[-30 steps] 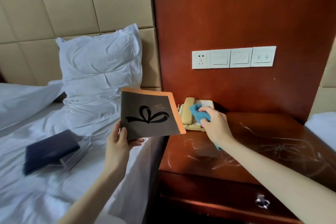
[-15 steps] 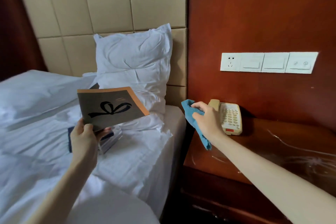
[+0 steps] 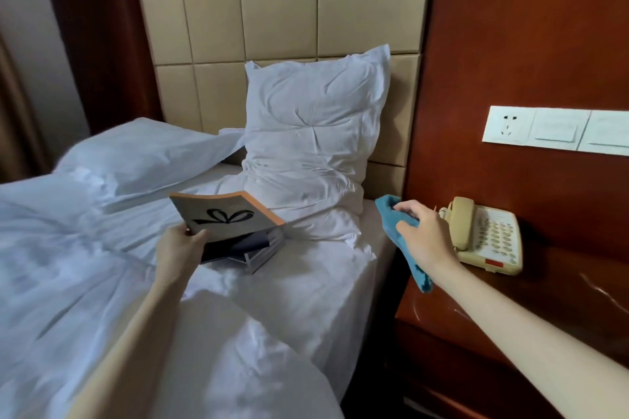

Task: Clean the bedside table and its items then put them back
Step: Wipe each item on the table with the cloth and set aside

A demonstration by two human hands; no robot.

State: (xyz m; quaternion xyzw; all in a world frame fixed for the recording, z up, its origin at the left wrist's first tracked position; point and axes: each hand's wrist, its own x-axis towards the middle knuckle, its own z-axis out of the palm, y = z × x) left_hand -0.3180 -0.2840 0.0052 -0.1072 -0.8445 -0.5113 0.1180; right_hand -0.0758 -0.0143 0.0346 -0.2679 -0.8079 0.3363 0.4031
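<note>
My left hand point(image 3: 180, 248) holds a grey booklet point(image 3: 226, 216) with an orange edge and a black bow drawing, low over the bed. Right under it lies a dark blue folder on a clear stand point(image 3: 253, 250). My right hand point(image 3: 423, 236) grips a blue cloth point(image 3: 391, 214) above the left edge of the reddish wooden bedside table point(image 3: 531, 309). A beige telephone point(image 3: 486, 236) sits on the table against the wall, just right of that hand.
A white pillow point(image 3: 313, 143) leans upright on the padded beige headboard point(image 3: 282, 10). White bedding point(image 3: 85, 265) covers the bed at left. A white socket and switch panel point(image 3: 551, 129) is on the wooden wall above the telephone.
My view has swung left toward the bed. My left hand carried the booklet from beside the table down over the folder on the bed. My right hand lifted the cloth off the telephone.
</note>
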